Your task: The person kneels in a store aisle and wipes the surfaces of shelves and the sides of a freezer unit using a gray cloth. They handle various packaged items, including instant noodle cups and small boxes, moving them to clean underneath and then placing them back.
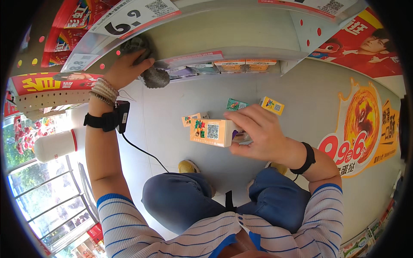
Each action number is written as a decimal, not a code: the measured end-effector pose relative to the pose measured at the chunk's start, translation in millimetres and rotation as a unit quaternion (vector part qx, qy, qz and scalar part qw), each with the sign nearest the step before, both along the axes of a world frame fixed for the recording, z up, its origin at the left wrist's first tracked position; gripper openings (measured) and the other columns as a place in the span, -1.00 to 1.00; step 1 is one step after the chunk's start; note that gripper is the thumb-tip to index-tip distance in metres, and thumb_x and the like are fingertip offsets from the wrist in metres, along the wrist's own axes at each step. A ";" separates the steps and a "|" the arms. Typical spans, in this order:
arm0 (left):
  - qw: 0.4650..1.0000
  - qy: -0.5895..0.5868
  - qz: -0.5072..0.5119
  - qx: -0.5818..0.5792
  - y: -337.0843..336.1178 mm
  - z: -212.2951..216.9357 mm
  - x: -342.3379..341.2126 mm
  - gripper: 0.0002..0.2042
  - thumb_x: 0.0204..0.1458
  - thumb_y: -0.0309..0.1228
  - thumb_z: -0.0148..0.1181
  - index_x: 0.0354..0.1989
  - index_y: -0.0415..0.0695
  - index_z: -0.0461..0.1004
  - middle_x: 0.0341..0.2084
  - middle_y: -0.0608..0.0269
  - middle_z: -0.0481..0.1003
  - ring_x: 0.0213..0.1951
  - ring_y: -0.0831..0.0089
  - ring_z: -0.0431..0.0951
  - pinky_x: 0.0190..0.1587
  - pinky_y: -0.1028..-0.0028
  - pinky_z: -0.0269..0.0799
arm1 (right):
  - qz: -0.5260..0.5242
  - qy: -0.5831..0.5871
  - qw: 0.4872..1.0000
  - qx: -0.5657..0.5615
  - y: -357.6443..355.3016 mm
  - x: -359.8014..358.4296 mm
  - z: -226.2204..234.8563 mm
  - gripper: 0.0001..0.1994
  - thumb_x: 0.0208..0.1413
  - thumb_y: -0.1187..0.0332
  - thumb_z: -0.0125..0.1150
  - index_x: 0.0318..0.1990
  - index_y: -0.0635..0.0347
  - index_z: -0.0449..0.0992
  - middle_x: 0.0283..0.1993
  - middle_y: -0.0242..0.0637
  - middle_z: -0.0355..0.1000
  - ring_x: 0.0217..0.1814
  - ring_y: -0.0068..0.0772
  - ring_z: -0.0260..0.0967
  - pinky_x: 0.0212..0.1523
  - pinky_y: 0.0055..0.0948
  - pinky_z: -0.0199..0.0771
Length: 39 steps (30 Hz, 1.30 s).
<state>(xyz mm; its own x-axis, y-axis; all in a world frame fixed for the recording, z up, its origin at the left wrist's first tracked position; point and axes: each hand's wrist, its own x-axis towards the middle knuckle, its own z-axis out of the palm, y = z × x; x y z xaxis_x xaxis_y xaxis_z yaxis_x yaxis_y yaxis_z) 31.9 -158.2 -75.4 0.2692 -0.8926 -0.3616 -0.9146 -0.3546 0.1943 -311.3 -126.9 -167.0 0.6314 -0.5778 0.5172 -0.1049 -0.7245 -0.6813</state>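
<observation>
While the left hand (pixel 124 71) is pressed closed on a grey cloth (pixel 150 73) at the shelf (pixel 232 38), the orange carton (pixel 211 132) clamped in the right hand (pixel 258 133) could be tipped and dropped onto the floor (pixel 172 116).

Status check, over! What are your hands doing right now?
Left hand pressing grey cloth against shelf edge. Right hand gripping orange carton. Three small packs lying on the floor below, apart from both hands. Over.

Head camera looks steeply down, close over the shelf (pixel 223 41).
</observation>
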 end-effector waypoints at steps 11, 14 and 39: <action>0.916 -0.390 -0.073 0.058 -52.8 -32.6 72.3 -0.65 -0.01 -0.23 0.08 -0.11 -0.16 0.51 -0.05 -0.01 0.47 0.01 0.03 0.45 0.11 0.21 0.34 | 0.007 -0.050 0.999 -0.001 -5.7 -10.5 -8.2 -0.42 -0.44 0.35 0.37 -0.07 0.16 0.48 -0.26 -0.32 0.43 -0.34 -0.30 0.38 -0.34 -0.39 0.45; 0.958 -0.258 -0.126 0.012 -62.3 -37.4 47.5 -0.61 -0.02 -0.25 0.06 -0.03 -0.17 0.48 -0.05 -0.07 0.46 0.01 0.02 0.44 0.12 0.23 0.32 | 0.000 -0.032 0.999 0.017 -7.3 -21.3 -10.8 -0.42 -0.40 0.35 0.38 -0.04 0.12 0.47 -0.24 -0.35 0.42 -0.26 -0.32 0.40 -0.25 -0.40 0.46; 0.922 -0.068 -0.382 0.015 -117.8 -20.7 -199.6 -0.70 0.06 -0.34 -0.06 -0.20 -0.22 0.55 -0.12 -0.05 0.49 -0.13 0.09 0.50 -0.05 0.33 0.40 | -0.026 -0.015 0.999 0.024 -5.9 -30.6 -14.5 -0.45 -0.41 0.31 0.39 -0.09 0.12 0.47 -0.25 -0.31 0.40 -0.28 -0.29 0.39 -0.30 -0.37 0.46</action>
<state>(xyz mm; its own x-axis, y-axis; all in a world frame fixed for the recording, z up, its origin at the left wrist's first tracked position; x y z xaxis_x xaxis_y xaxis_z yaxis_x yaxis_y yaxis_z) -167.7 -276.0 -96.1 -0.3885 -0.8312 -0.3977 -0.9150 0.3990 0.0599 -341.8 -132.8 -181.4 0.5838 -0.6341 0.5070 -0.1207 -0.6853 -0.7182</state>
